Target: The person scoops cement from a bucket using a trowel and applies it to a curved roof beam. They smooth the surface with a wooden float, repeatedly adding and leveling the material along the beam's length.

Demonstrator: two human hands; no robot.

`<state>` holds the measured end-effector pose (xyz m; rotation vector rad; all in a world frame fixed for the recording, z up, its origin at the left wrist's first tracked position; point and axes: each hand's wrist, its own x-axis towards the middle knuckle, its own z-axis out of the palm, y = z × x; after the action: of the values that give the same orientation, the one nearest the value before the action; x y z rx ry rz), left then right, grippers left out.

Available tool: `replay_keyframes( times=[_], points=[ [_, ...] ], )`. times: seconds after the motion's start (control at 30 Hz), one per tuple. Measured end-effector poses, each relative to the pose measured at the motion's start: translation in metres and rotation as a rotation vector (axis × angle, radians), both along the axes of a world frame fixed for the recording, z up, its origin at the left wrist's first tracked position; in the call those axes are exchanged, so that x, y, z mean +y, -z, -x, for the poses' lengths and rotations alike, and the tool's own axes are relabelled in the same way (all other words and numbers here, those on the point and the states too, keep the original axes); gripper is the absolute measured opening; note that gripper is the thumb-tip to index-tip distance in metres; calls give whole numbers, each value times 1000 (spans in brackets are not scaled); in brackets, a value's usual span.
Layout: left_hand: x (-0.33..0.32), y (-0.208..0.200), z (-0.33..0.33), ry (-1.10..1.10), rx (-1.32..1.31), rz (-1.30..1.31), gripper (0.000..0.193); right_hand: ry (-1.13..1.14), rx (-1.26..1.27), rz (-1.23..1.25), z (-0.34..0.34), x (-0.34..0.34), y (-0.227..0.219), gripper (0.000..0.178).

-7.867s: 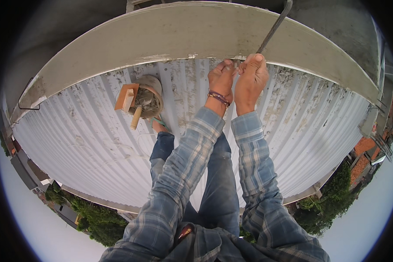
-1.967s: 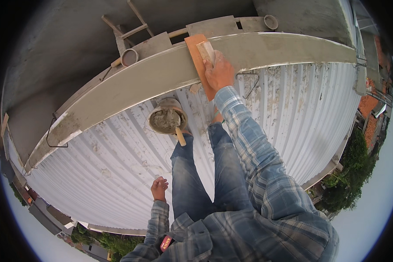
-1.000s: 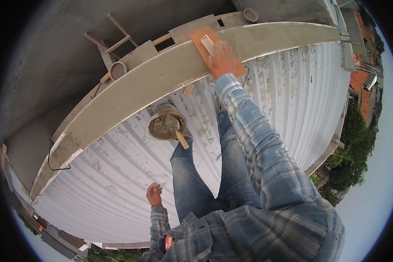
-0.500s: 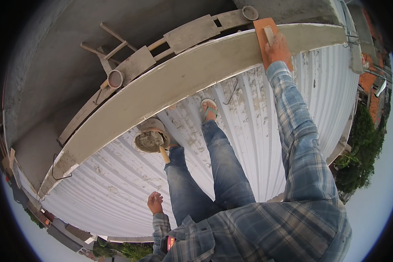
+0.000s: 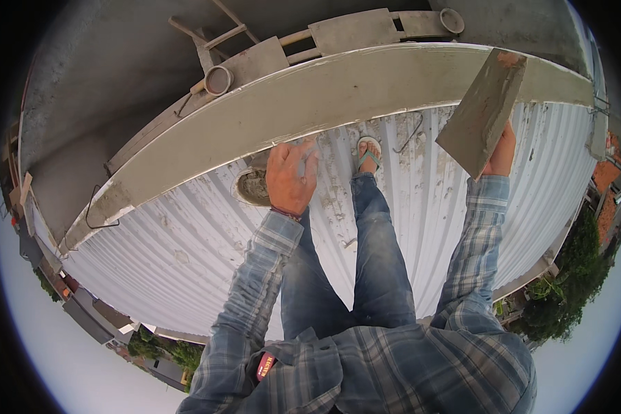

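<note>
My right hand (image 5: 501, 155) grips a plastering float (image 5: 485, 117) from behind. The float's flat face is turned into view, grey with mortar, with a bare orange patch at its far corner. It hides part of the smooth plastered wall top (image 5: 352, 86). My left hand (image 5: 292, 176) is raised beside the mortar bucket (image 5: 252, 188), partly covering it. Its fingers are apart and somewhat blurred, with nothing visible in them. Grey mortar shows inside the bucket. No trowel handle is visible there.
Corrugated metal sheeting (image 5: 193, 221), spattered with mortar, lies under my feet. A bent metal rod (image 5: 408, 132) lies near my right foot. Beyond the wall are scaffold boards (image 5: 355, 31) with two round containers, one a grey tub (image 5: 219, 81). Bent wire (image 5: 93, 207) sticks out at the left.
My right hand has lifted the float off the wall top and turned its face into view. My left hand has risen from low beside my leg to the bucket. The view has shifted.
</note>
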<state>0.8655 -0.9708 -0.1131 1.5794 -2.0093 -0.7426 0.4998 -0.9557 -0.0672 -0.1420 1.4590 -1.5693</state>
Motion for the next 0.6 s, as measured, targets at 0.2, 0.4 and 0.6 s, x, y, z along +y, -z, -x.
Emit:
replay_keyframes(
  times=[0.2, 0.4, 0.6],
  points=[
    [-123, 56, 75, 452, -171, 189, 19, 0, -157, -9, -34, 70, 9, 35],
    [-141, 58, 90, 638, -351, 174, 21, 63, -207, -46, -13, 106, 18, 35],
    [-149, 58, 88, 808, -413, 325, 16, 47, -267, -13, -1, 113, 18, 36]
  ],
)
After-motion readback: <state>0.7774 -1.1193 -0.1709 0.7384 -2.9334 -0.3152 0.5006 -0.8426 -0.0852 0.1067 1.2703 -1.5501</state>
